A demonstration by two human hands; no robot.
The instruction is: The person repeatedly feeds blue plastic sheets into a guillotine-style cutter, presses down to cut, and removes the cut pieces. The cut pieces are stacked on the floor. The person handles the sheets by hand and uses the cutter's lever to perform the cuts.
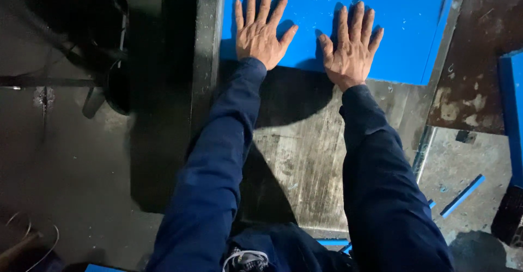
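Both hands are lying flat, palms down, on a blue sheet (pixel 403 16) at the far end of a worn metal table (pixel 305 163). The left hand (pixel 260 29) is pressing near the sheet's left edge, fingers spread and pointing far, thumb angling right. The right hand (pixel 351 46) is resting just right of it, fingers closer together, thumb angling left toward the other thumb; the two hands are near each other but apart. Neither hand is gripping anything: both are open wide, only bearing down on the sheet. The heels of both palms are sitting at the sheet's near edge, where blue is meeting scratched grey metal. Pale specks are showing on the sheet's far part. Dark blue sleeves (pixel 218 157) are running from the near edge of view up to the wrists and casting shadows on the table. A dark upright beam (pixel 207 48) is bordering the table on the left, with a dim floor (pixel 71 168) beyond it. On the right, a rusty brown plate (pixel 485 59) is lying beside the sheet, a blue block (pixel 512 114) is standing at the right edge, and a thin blue strip (pixel 463 195) is lying on the grey floor near right.
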